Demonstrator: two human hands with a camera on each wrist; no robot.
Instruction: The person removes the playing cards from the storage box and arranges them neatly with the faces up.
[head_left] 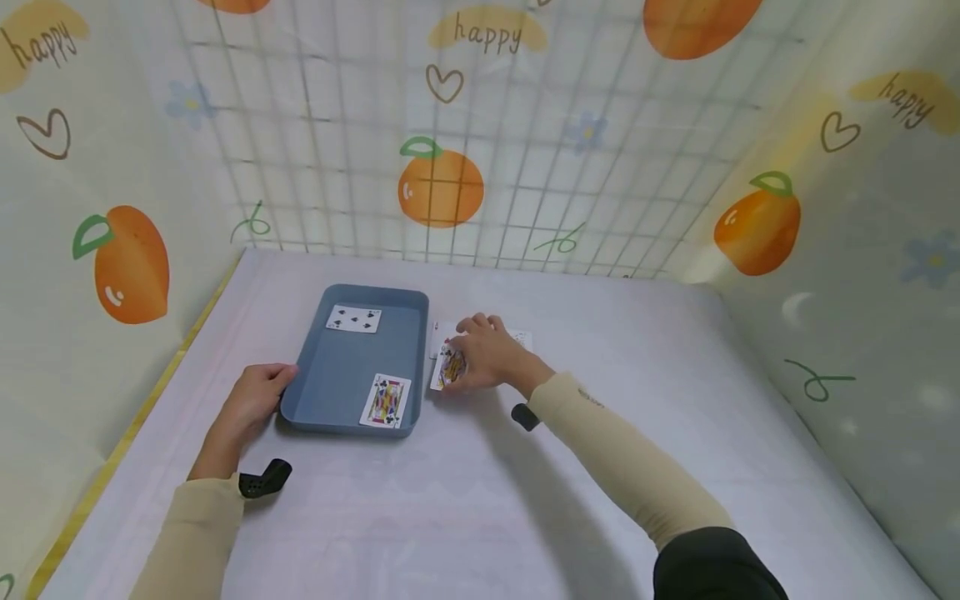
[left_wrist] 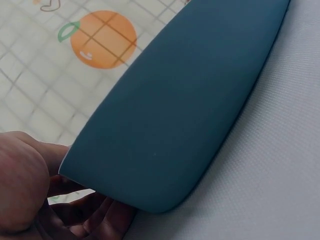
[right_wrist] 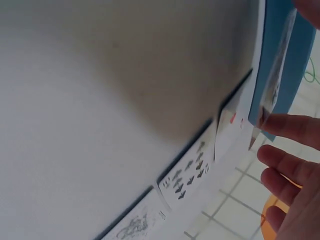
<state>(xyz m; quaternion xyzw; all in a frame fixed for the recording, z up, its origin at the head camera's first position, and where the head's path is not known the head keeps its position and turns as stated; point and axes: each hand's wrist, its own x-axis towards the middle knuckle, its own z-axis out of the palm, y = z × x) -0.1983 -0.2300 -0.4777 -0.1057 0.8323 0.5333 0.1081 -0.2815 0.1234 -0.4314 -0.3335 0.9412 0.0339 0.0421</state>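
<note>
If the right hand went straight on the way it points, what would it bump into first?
Probably the tray, on its right side; but the right hand might be high enough to pass over. Height is hard to judge.

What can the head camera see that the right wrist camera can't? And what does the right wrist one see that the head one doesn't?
Only the head view shows the left hand, the whole tray and its two cards: a spotted card and a picture card.

Only the right wrist view shows the middle card of the table row clearly, with its many dark marks; in the head view, the right hand covers part of that row.

Both show the right hand, its held card, part of the tray and orange print.
</note>
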